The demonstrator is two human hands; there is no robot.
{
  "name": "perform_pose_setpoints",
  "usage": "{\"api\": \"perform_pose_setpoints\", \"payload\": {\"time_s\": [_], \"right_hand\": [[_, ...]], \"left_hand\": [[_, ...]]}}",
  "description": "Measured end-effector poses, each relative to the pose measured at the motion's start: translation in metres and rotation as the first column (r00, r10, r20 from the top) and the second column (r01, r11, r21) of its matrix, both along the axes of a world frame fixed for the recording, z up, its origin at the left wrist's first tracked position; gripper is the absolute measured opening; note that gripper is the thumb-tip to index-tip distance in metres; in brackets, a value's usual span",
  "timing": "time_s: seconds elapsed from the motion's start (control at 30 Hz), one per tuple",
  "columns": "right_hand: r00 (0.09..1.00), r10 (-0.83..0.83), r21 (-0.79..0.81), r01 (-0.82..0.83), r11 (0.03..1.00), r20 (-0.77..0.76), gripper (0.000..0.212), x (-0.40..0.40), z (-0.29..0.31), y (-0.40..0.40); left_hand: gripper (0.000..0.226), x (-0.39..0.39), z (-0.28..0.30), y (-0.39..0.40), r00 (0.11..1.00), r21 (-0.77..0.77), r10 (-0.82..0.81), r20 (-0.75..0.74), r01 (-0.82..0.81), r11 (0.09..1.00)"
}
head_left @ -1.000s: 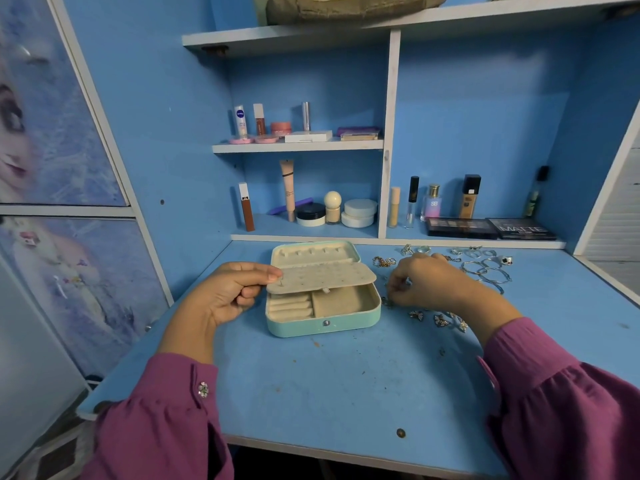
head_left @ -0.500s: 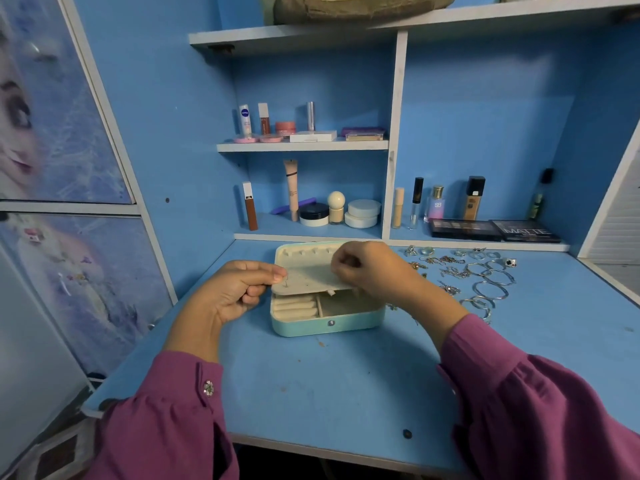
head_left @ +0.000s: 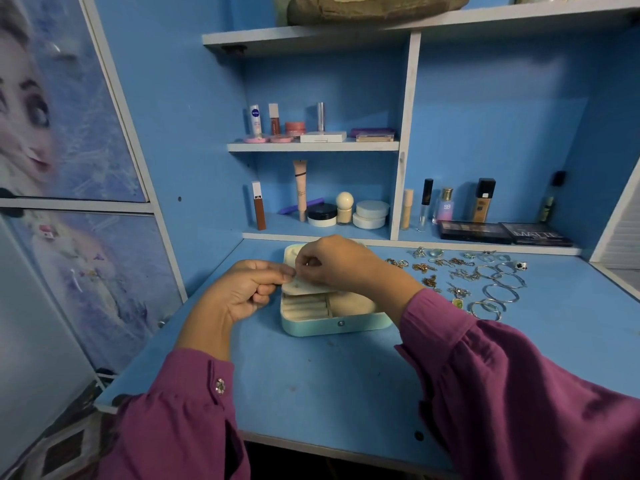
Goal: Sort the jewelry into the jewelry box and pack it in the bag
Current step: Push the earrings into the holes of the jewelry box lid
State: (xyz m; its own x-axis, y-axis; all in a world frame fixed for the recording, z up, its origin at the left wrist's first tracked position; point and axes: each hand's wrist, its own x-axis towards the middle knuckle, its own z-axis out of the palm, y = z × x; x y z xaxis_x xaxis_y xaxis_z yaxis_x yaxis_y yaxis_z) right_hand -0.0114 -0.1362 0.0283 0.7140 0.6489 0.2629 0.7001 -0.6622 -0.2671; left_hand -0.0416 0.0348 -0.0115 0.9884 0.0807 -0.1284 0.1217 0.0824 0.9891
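The mint-green jewelry box (head_left: 360, 327) lies open in the middle of the blue desk (head_left: 329, 386), its cream compartments showing. My left hand (head_left: 242, 289) holds the left edge of the box's cream inner earring panel (head_left: 300, 288), keeping it raised. Over that panel, my right hand (head_left: 343, 263) has thumb and fingers pinched together at the panel's surface, on a piece too small to make out. Loose jewelry (head_left: 460, 275) is spread on the desk right of the box: rings, chains, earrings and silver bangles (head_left: 502, 293). An olive bag (head_left: 374, 8) rests on the top shelf.
Cosmetics fill the shelves behind the box: tubes, jars (head_left: 370, 214), bottles (head_left: 484, 200) and two dark palettes (head_left: 474, 232) at the back right. A cupboard door with a cartoon picture (head_left: 52, 133) stands to the left. The desk's front edge is close to me.
My right hand left the loose jewelry on the right, crossed over the box and now pinches at the left part of the panel. My left hand keeps holding the panel.
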Motion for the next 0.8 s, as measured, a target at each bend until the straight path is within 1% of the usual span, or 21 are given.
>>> {"api": "perform_pose_setpoints", "payload": {"time_s": [0.1, 0.4, 0.47, 0.57, 0.6, 0.73, 0.8], "right_hand": [[1.000, 0.001, -0.021, -0.001, 1.000, 0.008, 0.018, 0.000, 0.000, 0.000], [0.998, 0.004, -0.176, 0.008, 0.984, 0.069, 0.024, -0.001, 0.006, 0.006], [0.997, 0.005, -0.188, 0.010, 0.982, 0.080, 0.024, -0.001, 0.006, 0.008], [0.993, 0.002, -0.204, 0.021, 0.979, 0.115, 0.023, -0.001, 0.006, 0.010], [0.992, 0.005, -0.205, 0.021, 0.979, 0.126, 0.023, -0.001, 0.007, 0.010], [0.987, 0.021, -0.185, 0.009, 0.983, 0.159, 0.022, -0.003, 0.008, 0.008], [0.988, 0.015, -0.175, 0.013, 0.984, 0.155, 0.019, -0.004, 0.009, 0.008]], "left_hand": [[0.016, 0.000, 0.000, 0.000, 1.000, -0.004, -0.003, -0.003, 0.003, 1.000], [0.016, 0.002, -0.001, -0.001, 1.000, -0.016, -0.003, -0.011, 0.003, 1.000], [0.020, 0.002, -0.002, 0.000, 1.000, -0.008, -0.004, -0.002, 0.004, 1.000], [0.033, 0.003, -0.004, 0.002, 1.000, -0.008, -0.008, 0.008, 0.008, 1.000], [0.034, 0.003, -0.004, 0.002, 1.000, -0.008, -0.010, 0.007, 0.010, 1.000], [0.021, 0.003, -0.003, 0.001, 1.000, -0.016, -0.019, -0.001, 0.019, 1.000], [0.019, 0.003, -0.003, 0.001, 1.000, -0.019, -0.021, -0.002, 0.021, 1.000]]}}
